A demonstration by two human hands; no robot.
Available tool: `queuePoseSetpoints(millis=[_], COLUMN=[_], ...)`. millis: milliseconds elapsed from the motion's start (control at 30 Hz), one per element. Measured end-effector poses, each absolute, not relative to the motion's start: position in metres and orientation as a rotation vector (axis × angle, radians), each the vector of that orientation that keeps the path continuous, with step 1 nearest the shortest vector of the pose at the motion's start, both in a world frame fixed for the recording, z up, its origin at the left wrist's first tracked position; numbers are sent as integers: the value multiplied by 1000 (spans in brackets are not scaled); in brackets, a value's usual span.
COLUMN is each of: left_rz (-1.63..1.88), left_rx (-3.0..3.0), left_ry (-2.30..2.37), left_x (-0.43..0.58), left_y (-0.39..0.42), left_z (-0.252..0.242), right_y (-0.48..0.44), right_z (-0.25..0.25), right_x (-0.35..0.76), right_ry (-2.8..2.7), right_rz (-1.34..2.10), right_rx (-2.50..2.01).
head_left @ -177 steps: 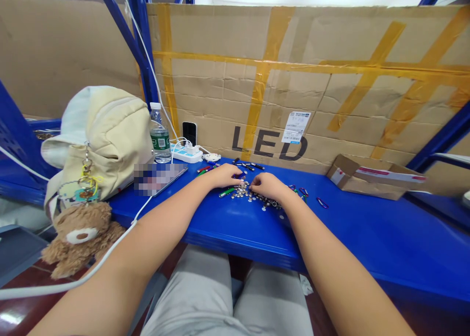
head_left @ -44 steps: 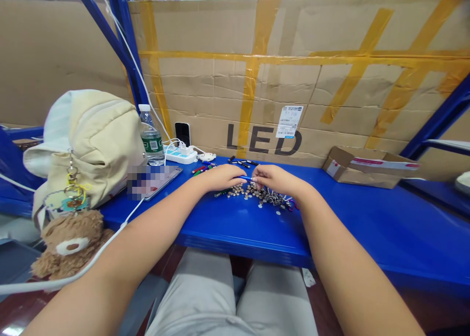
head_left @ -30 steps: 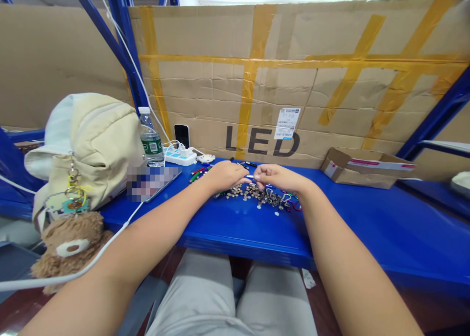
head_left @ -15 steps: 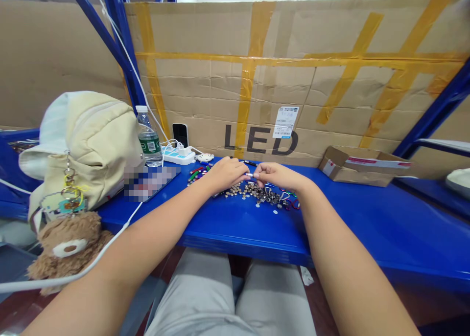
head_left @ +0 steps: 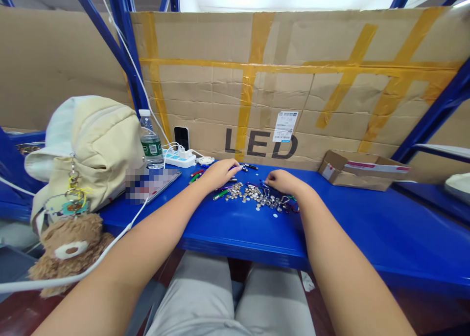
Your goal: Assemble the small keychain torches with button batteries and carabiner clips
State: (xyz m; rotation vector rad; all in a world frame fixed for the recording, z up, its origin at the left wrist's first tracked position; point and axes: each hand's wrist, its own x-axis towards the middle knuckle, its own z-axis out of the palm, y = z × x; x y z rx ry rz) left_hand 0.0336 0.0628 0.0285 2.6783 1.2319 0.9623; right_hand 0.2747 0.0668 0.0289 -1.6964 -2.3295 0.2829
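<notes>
My left hand (head_left: 223, 173) is closed above the pile, with a small silver-white piece (head_left: 242, 167) at its fingertips. To the right, my right hand (head_left: 282, 181) pinches a small blue piece, perhaps a carabiner, mostly hidden by the fingers. Between and below the hands lie many small round silver discs (head_left: 235, 191), like button cells. Metal carabiner clips and dark fittings (head_left: 273, 202) are heaped under my right hand. A green tube (head_left: 221, 194) lies by the discs, and other coloured tubes (head_left: 196, 176) are left of my left hand. A black tube (head_left: 251, 167) lies behind.
On the left are a cream backpack (head_left: 106, 145) with a teddy bear charm (head_left: 71, 250), a water bottle (head_left: 151, 143), a phone (head_left: 171, 180) and a white power strip (head_left: 178, 157). An open cardboard box (head_left: 362, 175) sits right on the blue table (head_left: 352, 223). Cardboard (head_left: 205, 96) stands behind.
My hands, together at a small silver-white piece before, have moved apart. My right hand has shifted right and down to the clips, uncovering more of the pile.
</notes>
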Motion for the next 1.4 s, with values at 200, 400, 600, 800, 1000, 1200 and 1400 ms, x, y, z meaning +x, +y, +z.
queuePoseSetpoints(millis=[200,400,600,800,1000,1200,1400], left_rz=[1023,1014,1059,999,952,910,790], left_rx=[2568,2509,2437,2479,2460,2287,2080], left_ry=[1073,1084,1214,1197,1125,1053,983], left_x=[40,46,45,44,42,37,35], left_y=[57,57,63,63,63,63,60], left_z=[28,25,23,24,26,26,27], right_y=[42,38,35,29,26,30,33], right_z=[48,41,32,32,33,35,36], right_x=[250,232,217,210,210,212,214], right_ry=[-2219,-2238,-2431,-2532,-2529,-2443,-2348], right_rz=[616,571,-74,-249,-248,-275,-304], right_rx=[-1238,-1206,-1418,-1537,-1478,-1547,-1599])
